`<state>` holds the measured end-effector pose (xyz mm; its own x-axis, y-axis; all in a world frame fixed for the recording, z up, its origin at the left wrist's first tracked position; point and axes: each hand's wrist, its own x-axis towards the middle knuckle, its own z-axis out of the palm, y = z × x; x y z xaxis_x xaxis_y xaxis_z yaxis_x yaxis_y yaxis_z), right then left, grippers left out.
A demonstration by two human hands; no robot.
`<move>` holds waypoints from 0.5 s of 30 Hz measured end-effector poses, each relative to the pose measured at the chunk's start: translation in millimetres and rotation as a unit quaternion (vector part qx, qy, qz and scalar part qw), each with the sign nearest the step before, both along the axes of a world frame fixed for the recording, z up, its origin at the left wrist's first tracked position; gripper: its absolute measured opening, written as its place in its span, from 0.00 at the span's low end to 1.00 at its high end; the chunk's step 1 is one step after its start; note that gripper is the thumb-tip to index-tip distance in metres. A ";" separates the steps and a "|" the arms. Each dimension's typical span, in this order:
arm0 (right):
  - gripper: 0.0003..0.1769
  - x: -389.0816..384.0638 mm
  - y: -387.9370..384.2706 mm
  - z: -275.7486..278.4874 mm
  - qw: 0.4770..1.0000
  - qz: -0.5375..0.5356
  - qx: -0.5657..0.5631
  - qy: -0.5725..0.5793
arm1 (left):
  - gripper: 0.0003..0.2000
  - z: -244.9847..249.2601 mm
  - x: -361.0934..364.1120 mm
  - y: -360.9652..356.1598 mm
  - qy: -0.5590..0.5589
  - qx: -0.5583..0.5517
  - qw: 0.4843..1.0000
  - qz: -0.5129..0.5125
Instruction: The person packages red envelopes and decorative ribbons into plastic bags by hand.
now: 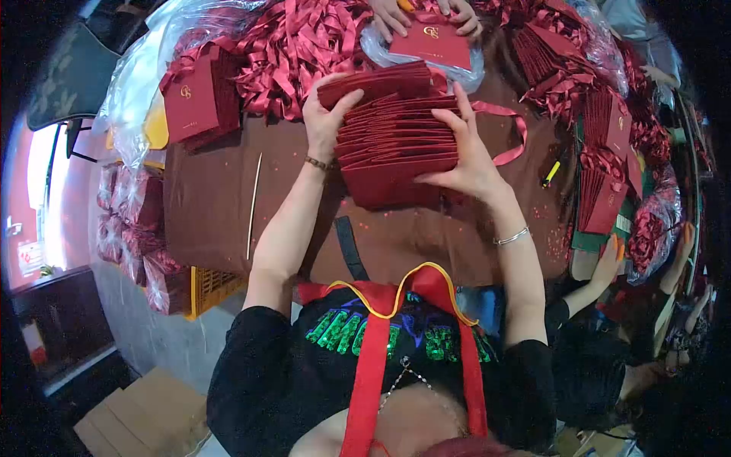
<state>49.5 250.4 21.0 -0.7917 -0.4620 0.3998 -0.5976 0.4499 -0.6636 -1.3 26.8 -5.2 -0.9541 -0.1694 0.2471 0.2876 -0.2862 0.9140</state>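
Observation:
Between my two hands is a thick stack of dark red folded paper gift bags (396, 141), held above the brown-covered table (205, 206). My left hand (327, 110) grips the upper left side, thumb over the near face of the back bags. On the right side, my right hand (468, 152) presses the stack with its thumb low and fingers along the edge. A loop of red ribbon (518, 133) trails out to the right of the stack.
Red ribbons (301, 53) lie heaped at the back, beside a bag stack (194, 99) with gold lettering. Across the table, another person's hands rest by a red bag (434, 42). A yellow cutter (552, 174) and a thin stick (254, 206) lie on the cloth. Co-workers sit at right.

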 end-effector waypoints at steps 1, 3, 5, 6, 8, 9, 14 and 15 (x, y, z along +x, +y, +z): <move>0.53 0.5 -0.4 1.3 1.000 -0.005 0.005 0.004 | 0.14 -2.5 -0.3 0.2 0.000 0.000 1.000 -0.001; 0.52 1.0 0.0 3.4 1.000 -0.009 0.011 0.009 | 0.15 -8.0 -2.7 0.6 -0.007 -0.026 0.999 0.043; 0.51 1.8 0.8 3.7 1.000 -0.005 0.011 -0.017 | 0.14 -8.9 -4.3 -0.9 0.000 0.000 0.999 0.036; 0.51 2.5 1.1 2.6 1.000 -0.005 0.010 -0.018 | 0.13 -8.9 -4.0 -2.0 0.006 0.027 0.999 0.029; 0.50 2.7 1.7 -0.1 0.999 -0.023 0.025 0.014 | 0.13 -7.2 -5.1 -5.4 0.023 -0.015 0.997 0.071; 0.50 4.0 1.8 2.3 0.999 -0.025 0.024 0.014 | 0.13 -3.8 -5.7 -7.5 0.040 -0.057 0.991 0.112; 0.48 5.6 5.1 3.4 0.990 -0.036 0.088 0.101 | 0.12 17.0 -18.0 -33.4 0.024 0.141 0.981 0.129; 0.48 4.1 4.6 1.2 0.991 -0.035 0.086 0.100 | 0.12 15.1 -19.5 -34.4 0.024 0.139 0.981 0.130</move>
<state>53.6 255.0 22.2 -0.7364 -0.4840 0.4728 -0.6736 0.5903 -0.4448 -20.8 -7.6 9.9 -0.8579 -0.4732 0.2003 0.4250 -0.4343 0.7942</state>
